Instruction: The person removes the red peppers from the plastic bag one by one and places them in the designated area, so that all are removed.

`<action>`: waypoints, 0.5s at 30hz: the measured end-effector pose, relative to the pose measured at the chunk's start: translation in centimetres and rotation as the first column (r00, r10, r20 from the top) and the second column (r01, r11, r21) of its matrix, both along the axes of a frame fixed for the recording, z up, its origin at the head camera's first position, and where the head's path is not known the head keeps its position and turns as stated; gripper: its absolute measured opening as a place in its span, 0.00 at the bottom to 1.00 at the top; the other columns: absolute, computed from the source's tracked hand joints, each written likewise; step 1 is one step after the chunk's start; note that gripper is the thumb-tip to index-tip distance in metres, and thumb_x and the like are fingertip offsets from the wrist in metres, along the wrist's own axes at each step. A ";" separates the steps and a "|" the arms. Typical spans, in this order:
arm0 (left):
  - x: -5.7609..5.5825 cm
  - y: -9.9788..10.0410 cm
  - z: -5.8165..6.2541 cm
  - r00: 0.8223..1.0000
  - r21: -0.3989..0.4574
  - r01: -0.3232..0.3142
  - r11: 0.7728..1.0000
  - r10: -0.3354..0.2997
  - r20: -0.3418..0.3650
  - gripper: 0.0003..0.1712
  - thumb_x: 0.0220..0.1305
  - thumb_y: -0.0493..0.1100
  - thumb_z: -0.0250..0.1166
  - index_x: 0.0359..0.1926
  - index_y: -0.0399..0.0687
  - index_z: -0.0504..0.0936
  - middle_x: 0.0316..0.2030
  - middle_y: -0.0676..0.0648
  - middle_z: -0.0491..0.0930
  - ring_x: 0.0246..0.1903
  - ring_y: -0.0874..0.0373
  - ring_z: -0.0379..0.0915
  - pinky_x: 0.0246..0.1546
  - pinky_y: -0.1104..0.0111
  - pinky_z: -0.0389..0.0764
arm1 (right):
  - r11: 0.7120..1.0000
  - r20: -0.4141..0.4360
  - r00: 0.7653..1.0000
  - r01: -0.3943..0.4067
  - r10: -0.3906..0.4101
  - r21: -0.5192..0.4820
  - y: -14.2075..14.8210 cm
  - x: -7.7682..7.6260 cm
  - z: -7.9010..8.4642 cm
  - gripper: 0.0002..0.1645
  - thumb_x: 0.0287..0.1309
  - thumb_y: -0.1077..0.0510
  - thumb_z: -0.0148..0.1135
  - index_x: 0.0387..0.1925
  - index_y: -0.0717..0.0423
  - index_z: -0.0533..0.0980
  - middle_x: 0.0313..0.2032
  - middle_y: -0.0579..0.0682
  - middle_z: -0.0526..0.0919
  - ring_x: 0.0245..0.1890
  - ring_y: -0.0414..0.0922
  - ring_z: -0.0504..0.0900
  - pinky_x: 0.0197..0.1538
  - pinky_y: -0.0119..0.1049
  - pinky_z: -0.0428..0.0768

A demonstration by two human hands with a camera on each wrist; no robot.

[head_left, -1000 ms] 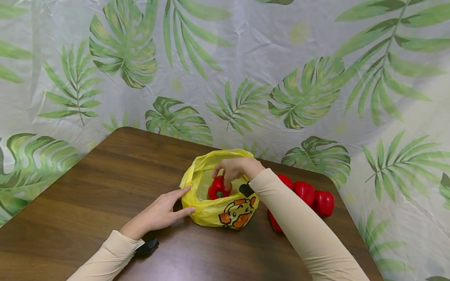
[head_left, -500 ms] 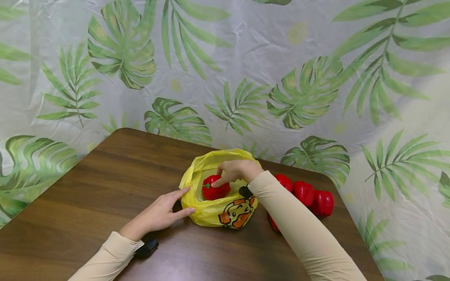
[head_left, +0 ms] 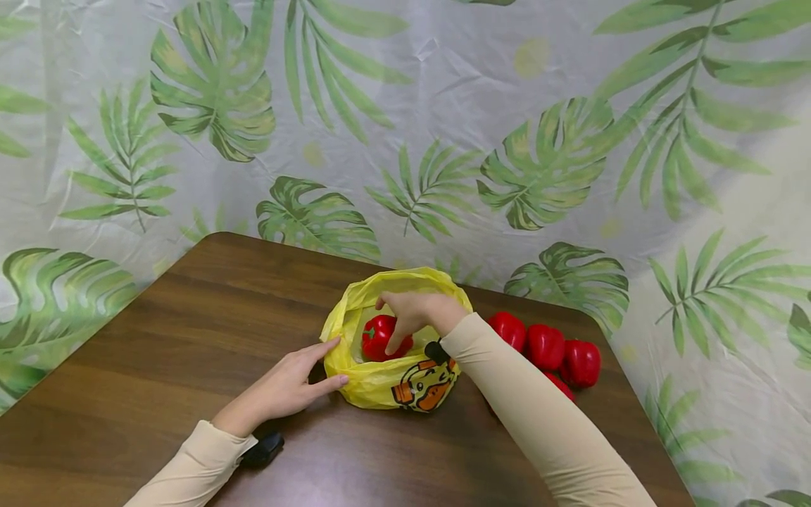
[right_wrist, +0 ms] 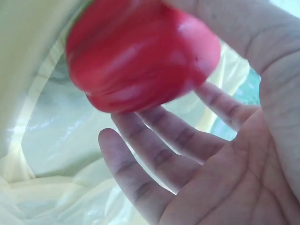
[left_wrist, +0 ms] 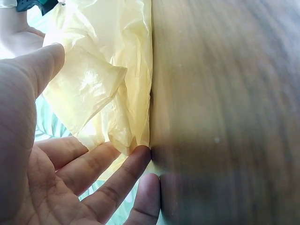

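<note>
In the head view a yellow plastic bag [head_left: 367, 389] with a cartoon print stands wide-mouthed on the table. My right hand [head_left: 415, 313] reaches down into it over a red bell pepper [head_left: 378, 334], whose green stem faces left. In the right wrist view the thumb lies on one side of this pepper and the fingertips [right_wrist: 129, 123] meet the other side. At the bag's left side my left hand [head_left: 288, 384] rests with extended fingers, thumb and fingertips against the outside. The left wrist view shows those fingers [left_wrist: 117, 187] along the crumpled plastic, close to the tabletop.
Several more red bell peppers [head_left: 546, 346] sit together at the table's right, partly behind the right sleeve [head_left: 538, 422]. The brown wooden table [head_left: 190, 338] ends at the back before a leaf-patterned curtain [head_left: 437, 105]. A black device [head_left: 262, 449] is strapped at the left wrist.
The pepper in the bag has turned, bringing its stem to the left side. The right hand has shifted slightly and its fingers have spread. My left hand stays against the bag.
</note>
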State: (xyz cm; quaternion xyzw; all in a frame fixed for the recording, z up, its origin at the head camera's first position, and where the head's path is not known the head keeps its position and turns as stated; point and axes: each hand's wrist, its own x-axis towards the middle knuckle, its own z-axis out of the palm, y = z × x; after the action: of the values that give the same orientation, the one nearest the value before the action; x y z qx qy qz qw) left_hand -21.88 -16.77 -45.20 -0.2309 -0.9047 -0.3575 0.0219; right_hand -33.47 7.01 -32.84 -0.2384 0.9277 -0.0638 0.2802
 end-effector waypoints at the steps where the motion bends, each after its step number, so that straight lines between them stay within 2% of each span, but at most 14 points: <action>1: 0.0 0.0 0.0 1.000 0.001 0.002 1.000 -0.002 0.000 0.47 0.76 0.65 0.64 0.81 0.38 0.65 0.77 0.37 0.71 0.74 0.37 0.70 0.73 0.41 0.71 | 1.000 -0.001 1.000 -0.001 0.001 -0.002 0.0 0.0 -0.1 0.48 0.60 0.51 0.81 0.74 0.51 0.65 0.70 0.56 0.76 0.68 0.52 0.77 0.69 0.49 0.80; 4: 0.0 0.1 0.0 1.000 0.000 0.003 1.000 -0.003 0.001 0.47 0.77 0.64 0.64 0.81 0.38 0.65 0.77 0.36 0.71 0.75 0.37 0.70 0.73 0.41 0.71 | 1.000 -0.016 1.000 -0.006 0.006 -0.003 0.0 0.0 -0.4 0.44 0.60 0.53 0.81 0.72 0.53 0.67 0.66 0.56 0.78 0.66 0.51 0.79 0.67 0.47 0.81; 11: 0.1 0.1 0.0 1.000 -0.008 -0.008 1.000 0.007 -0.019 0.47 0.76 0.64 0.65 0.81 0.38 0.66 0.76 0.37 0.72 0.74 0.37 0.71 0.72 0.42 0.72 | 0.998 -0.088 0.995 -0.047 0.050 0.031 -0.2 -0.1 -1.1 0.39 0.61 0.48 0.80 0.65 0.59 0.72 0.59 0.54 0.81 0.60 0.49 0.81 0.64 0.43 0.81; 15: 0.2 0.0 0.1 0.999 -0.012 -0.014 1.000 0.014 -0.033 0.47 0.76 0.64 0.65 0.80 0.38 0.67 0.76 0.37 0.73 0.73 0.36 0.72 0.71 0.41 0.73 | 0.996 -0.121 0.990 -0.072 0.078 0.052 -0.3 0.0 -1.3 0.36 0.62 0.46 0.80 0.62 0.59 0.73 0.57 0.54 0.82 0.57 0.48 0.82 0.62 0.42 0.82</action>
State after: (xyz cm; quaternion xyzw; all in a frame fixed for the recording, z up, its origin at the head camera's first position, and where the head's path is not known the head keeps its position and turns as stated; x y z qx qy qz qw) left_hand -21.67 -16.73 -45.10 -0.2305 -0.9080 -0.3477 0.0380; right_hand -33.43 6.72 -34.12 -0.2698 0.9348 -0.0164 0.2305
